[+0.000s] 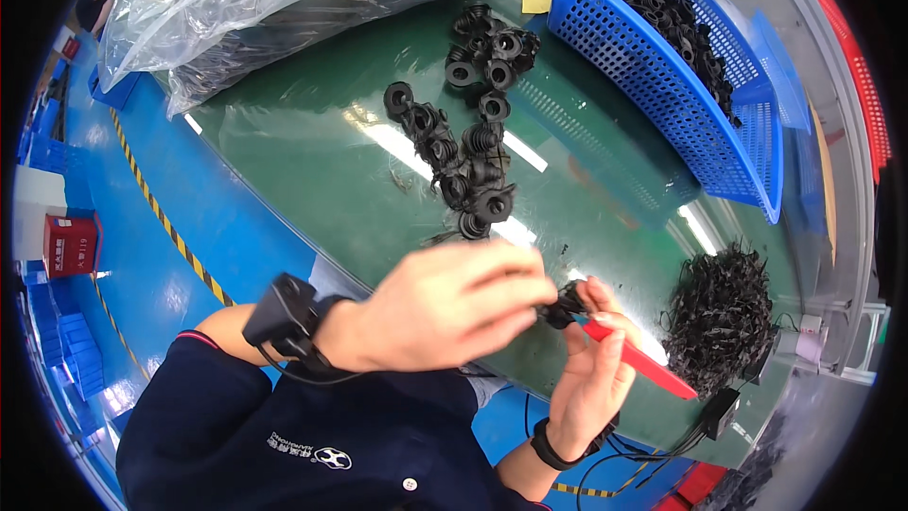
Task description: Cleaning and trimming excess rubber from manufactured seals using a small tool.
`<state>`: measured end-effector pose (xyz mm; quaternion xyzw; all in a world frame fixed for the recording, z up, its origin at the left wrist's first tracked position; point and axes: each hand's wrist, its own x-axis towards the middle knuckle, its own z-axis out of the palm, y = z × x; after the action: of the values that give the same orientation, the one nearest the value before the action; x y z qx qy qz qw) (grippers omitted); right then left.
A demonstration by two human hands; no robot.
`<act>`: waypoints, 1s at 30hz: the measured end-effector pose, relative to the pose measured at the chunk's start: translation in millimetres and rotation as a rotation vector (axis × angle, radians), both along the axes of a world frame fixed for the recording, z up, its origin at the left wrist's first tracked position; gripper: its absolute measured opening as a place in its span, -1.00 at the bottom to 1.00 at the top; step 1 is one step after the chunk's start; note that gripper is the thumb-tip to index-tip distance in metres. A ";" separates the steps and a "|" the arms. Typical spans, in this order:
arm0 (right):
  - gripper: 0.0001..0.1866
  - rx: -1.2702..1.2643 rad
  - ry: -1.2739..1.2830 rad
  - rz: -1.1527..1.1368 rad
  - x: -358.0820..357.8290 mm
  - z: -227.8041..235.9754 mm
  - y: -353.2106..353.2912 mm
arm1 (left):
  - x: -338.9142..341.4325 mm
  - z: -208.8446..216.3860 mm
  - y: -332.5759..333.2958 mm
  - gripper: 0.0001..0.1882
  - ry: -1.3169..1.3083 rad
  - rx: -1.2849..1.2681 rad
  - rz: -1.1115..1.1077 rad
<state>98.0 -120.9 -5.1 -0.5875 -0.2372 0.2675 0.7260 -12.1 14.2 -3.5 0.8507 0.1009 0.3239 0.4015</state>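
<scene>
My left hand (445, 308) reaches in over the green table, somewhat blurred, its fingers curled and their tips at a small black rubber piece (566, 305). On the other side of that piece is my right hand (596, 360), with its thumb and forefinger close around it. The same hand grips a red tool (653, 369), its long handle slanting down to the right; the tool's working end is hidden. Farther off, several black ribbed rubber boots (478, 137) with ring-shaped ends lie in a loose cluster.
A blue perforated basket (653, 85) of black rubber parts stands at the far right. Thin black rubber trimmings (721, 322) are heaped at the right. A clear plastic bag (284, 19) covers the far left. Cables (653, 454) hang near the table's right front edge.
</scene>
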 end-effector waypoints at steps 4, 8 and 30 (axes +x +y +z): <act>-0.80 0.039 -0.136 -0.115 11.8 11.9 -17.8 | 2.9 -1.5 44.3 -0.66 0.259 0.438 0.159; -0.83 -0.012 -0.284 -0.356 29.7 16.1 -41.1 | -8.1 -2.1 56.7 -0.66 0.263 0.297 0.234; -0.85 -0.200 -0.413 -0.074 1.7 12.7 0.8 | 6.5 -11.7 34.7 -0.74 0.249 0.092 0.315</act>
<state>99.7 -120.1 7.6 -0.7069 -0.3315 0.1371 0.6095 -5.6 48.9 -15.3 0.8755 0.2666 0.2791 0.2909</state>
